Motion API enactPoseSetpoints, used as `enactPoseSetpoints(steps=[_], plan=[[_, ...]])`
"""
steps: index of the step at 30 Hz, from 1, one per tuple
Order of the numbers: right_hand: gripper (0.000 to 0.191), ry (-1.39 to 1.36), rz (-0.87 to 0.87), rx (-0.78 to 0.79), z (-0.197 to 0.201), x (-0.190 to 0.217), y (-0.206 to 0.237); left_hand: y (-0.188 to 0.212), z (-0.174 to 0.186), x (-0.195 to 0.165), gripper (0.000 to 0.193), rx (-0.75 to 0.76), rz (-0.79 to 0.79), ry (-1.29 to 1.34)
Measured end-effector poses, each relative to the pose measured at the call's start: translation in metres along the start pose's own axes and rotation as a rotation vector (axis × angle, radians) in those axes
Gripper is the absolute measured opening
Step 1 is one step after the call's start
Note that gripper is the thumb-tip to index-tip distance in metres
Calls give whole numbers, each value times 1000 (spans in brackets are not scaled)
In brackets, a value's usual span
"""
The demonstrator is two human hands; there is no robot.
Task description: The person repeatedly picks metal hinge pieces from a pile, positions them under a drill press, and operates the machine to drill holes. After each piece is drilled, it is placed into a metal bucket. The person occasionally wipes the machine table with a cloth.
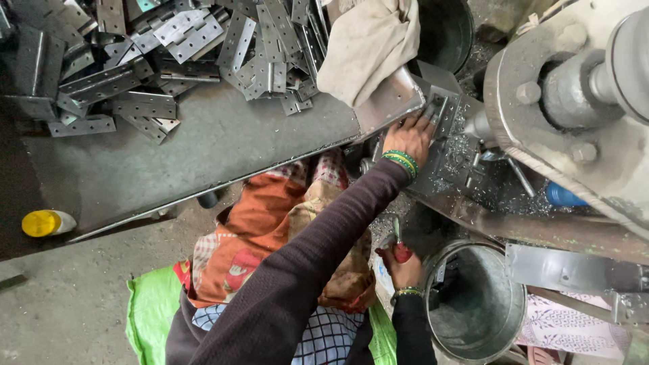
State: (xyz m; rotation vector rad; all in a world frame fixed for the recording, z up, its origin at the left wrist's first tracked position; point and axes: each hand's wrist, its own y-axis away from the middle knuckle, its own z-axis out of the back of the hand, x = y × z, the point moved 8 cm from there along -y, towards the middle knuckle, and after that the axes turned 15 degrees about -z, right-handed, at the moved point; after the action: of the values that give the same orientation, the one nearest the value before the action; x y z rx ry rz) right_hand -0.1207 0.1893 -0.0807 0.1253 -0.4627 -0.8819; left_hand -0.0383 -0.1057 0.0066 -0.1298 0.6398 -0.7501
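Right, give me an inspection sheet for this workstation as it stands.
Surface: grey metal bench, bare at its near part.
Job's things: perforated metal plate on the machine bed, under the left hand; red-handled tool in the right hand.
Clutter: heap of punched metal brackets; cloth; metal shavings.
Fingers: left ones pressed on the plate; right ones closed round the tool.
Cables: nothing seen.
Surroundings: machine flange; steel bucket; yellow-capped bottle on the floor.
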Motion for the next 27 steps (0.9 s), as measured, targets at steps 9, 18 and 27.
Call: enactPoseSetpoints(steps=[9,18,27], plan=[[65,70,-167,240,32,-11,2,-1,14,6,64,427,136,112],[69,208,-206,271,68,27,18,136,66,-72,66,-110,-252,-2],[61,212,-104,311,57,11,12,95,77,-71,40,56,-416,273]])
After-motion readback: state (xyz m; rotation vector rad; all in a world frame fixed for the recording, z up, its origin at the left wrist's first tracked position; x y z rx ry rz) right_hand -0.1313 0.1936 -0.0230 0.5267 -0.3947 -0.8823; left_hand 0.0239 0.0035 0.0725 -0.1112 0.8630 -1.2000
